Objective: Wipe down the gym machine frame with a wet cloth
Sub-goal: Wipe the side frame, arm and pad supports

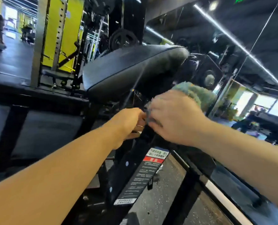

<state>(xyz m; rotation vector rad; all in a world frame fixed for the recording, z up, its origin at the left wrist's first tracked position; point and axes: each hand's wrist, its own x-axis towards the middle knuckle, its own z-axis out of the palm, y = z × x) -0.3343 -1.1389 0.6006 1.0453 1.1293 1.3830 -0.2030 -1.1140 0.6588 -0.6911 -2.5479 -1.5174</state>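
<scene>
Black steel frame (124, 173), centre of view. Its main post has its long axis running from the near bottom edge up and away, leaning slightly right, top end under a black padded seat (131, 69). Paint glossy, small round holes along the left face.

Label (145, 172) stuck on the post's right face: white panel on top, red band, then rows of white text on black. Too blurred to read.

Cloth (196, 94): fluffy, blue-green, bunched into a lump just right of the post top.

Right hand (174, 120) has fingers curled round the cloth, pressing it at the post. Left hand (130, 124) meets it from the left, fingers curled at the post; grip blurred, cannot tell what it holds.

Pale upright rack (60, 30) far left.
</scene>
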